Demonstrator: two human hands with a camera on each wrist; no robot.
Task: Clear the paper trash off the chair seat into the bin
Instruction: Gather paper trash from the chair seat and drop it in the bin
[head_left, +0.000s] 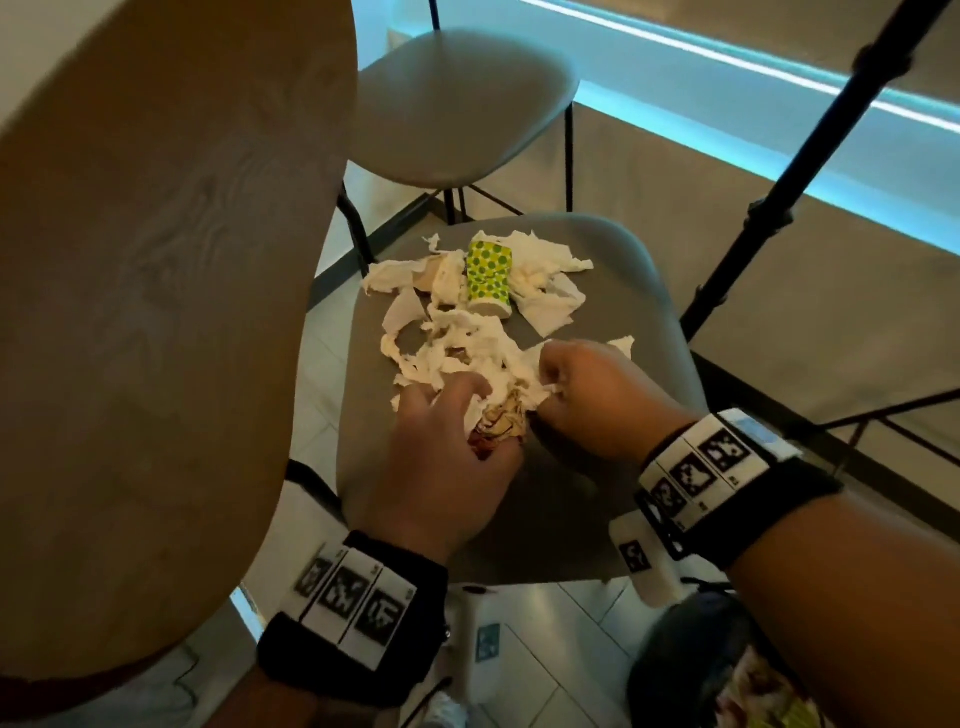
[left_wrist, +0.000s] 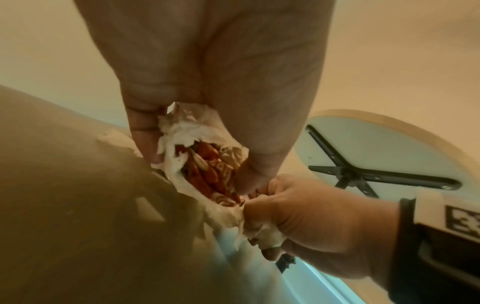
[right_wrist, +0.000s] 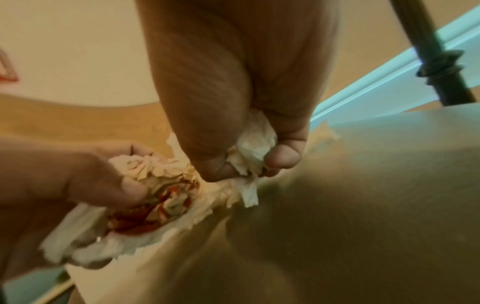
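Torn white tissue lies scattered over the grey chair seat. A crushed paper cup with green dots lies on its side at the far end of the heap. My left hand grips a crumpled red-and-cream printed wrapper wrapped in white tissue. Just to its right, my right hand pinches a wad of white tissue against the seat. The two hands almost touch. A dark bin with patterned trash inside shows at the lower right.
A round wooden table top overhangs the left of the chair. A second grey chair stands beyond. A black tripod leg runs along the right. Pale floor tiles show under the near seat edge.
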